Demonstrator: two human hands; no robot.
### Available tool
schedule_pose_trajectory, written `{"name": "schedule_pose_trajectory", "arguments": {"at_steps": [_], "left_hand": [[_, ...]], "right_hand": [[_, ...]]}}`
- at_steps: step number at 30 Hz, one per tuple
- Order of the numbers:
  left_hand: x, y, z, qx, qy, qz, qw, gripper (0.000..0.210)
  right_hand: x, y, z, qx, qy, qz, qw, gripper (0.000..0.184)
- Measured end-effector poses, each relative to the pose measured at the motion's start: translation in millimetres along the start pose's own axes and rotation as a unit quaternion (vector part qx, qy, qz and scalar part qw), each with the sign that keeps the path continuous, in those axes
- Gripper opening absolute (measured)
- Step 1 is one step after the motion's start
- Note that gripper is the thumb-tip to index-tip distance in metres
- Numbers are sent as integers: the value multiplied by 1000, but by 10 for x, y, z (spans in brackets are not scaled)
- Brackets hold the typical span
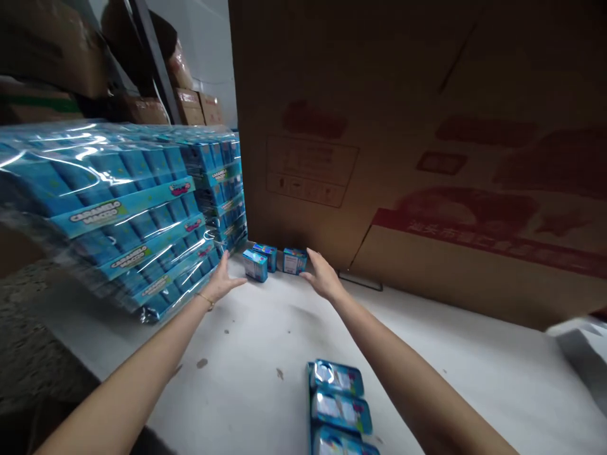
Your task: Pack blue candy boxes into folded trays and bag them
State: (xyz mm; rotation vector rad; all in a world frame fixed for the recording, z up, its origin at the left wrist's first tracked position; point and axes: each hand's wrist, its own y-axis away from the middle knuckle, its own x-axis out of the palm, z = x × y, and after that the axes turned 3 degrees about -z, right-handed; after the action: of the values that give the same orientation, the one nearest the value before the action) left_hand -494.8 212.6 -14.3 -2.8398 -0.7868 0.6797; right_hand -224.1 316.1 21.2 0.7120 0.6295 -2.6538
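Note:
Both my arms reach forward over the white table [227, 373]. My left hand [220, 282] is open, thumb stretched toward a small blue box [255, 265] and fingers beside the wrapped stack. Just behind that box stands another small blue box [266, 254]. A third blue box [294, 261] is to their right, close to the big carton. My right hand [325, 276] is at its right side, thumb and fingers apart; whether they touch it I cannot tell. Nearer to me, several blue packs [339, 414] lie in a row in a tray, cut off by the lower frame edge.
Plastic-wrapped stacks of blue display boxes [128, 221] stand along the left. A large brown carton [379, 189] with red print walls off the back and right. Shelved cartons [194, 107] rise behind on the left. A whitish object [581, 344] sits at the right edge.

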Motion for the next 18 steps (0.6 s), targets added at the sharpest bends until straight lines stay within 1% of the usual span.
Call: {"name": "schedule_pose_trajectory", "arguments": {"at_steps": [2, 5, 8, 10, 12, 14, 16, 18], "left_hand": [[20, -280, 134, 0, 25, 44, 999, 110], [120, -599, 294, -6, 79, 114, 990, 108], [256, -774, 367, -29, 137, 177, 974, 103], [346, -797, 373, -42, 180, 198, 963, 100], [414, -724, 354, -47, 205, 181, 961, 97], [442, -532, 312, -55, 220, 151, 962, 98], [419, -210, 245, -75, 226, 136, 962, 99], [349, 234, 159, -91, 224, 122, 963, 98]], "right_hand": [[212, -323, -194, 12, 8, 7, 1000, 69], [439, -623, -433, 37, 11, 11, 999, 55], [619, -810, -539, 51, 9, -7, 999, 43], [740, -910, -527, 48, 1, -4, 999, 40], [846, -969, -463, 35, -14, 19, 999, 38], [906, -936, -360, 20, -29, 50, 998, 36], [911, -774, -223, -4, -47, 85, 995, 37], [882, -483, -55, -38, -72, 139, 987, 37]]}}
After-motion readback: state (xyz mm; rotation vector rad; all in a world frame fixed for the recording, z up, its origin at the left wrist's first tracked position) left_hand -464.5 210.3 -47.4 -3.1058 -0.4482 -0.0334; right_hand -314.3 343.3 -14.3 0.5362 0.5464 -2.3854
